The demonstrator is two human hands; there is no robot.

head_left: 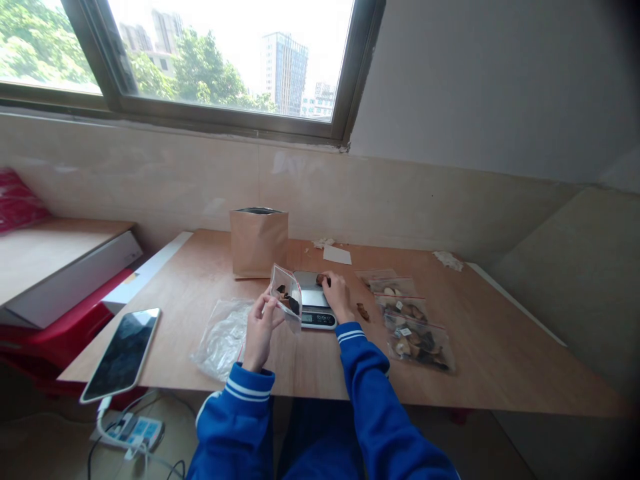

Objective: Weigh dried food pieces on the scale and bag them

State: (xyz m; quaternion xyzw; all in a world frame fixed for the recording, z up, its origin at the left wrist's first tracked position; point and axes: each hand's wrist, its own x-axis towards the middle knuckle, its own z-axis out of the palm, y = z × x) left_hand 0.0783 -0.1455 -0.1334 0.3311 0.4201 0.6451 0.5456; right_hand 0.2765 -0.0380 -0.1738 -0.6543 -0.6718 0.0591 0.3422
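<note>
My left hand (pixel 262 327) holds up a small clear zip bag (pixel 287 293) with dark and tan dried pieces inside, just left of a digital scale (pixel 318 319). Fingers of my right hand (pixel 338 296) are closed on a brown dried piece (pixel 321 280) over the scale's silver plate. A second brown piece (pixel 363 311) lies on the table, right of my right wrist. Further right, several filled zip bags (pixel 420 341) lie in an overlapping row. A crumpled clear plastic bag (pixel 223 340) is beside my left hand.
An open brown paper pouch (pixel 259 245) stands behind the scale on the wooden table (pixel 490 360). A white card (pixel 337 255) lies near the wall. At the front left edge rests a phone (pixel 123 355) with a cable, above a power strip (pixel 135 430).
</note>
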